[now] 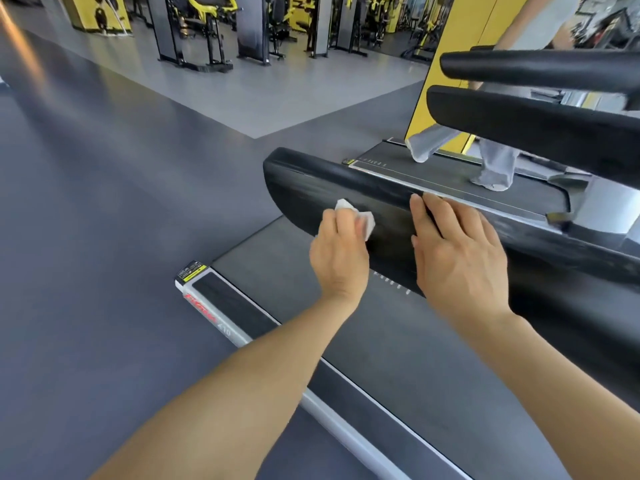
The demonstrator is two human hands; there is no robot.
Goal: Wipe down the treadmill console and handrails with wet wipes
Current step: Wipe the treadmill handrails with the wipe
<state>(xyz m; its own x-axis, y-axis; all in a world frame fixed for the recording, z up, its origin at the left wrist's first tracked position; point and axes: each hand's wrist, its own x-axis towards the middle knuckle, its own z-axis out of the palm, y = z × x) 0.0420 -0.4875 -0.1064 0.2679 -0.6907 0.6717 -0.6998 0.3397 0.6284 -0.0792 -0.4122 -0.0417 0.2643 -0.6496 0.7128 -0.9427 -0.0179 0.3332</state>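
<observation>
A long black treadmill handrail [304,188] runs from the middle of the view toward the right. My left hand [341,252] holds a crumpled white wet wipe [365,218] and presses it against the rail's near side, close to its rounded left end. My right hand [457,251] lies on the same rail to the right of the wipe, fingers straight and draped over its top edge. The console is not in view.
The grey treadmill belt [311,271] with its silver side rail [221,327] lies below my arms. Another treadmill behind carries a person walking [491,161], with two more black handrails [519,116] at upper right. Dark gym floor spreads left; weight machines [194,29] stand far back.
</observation>
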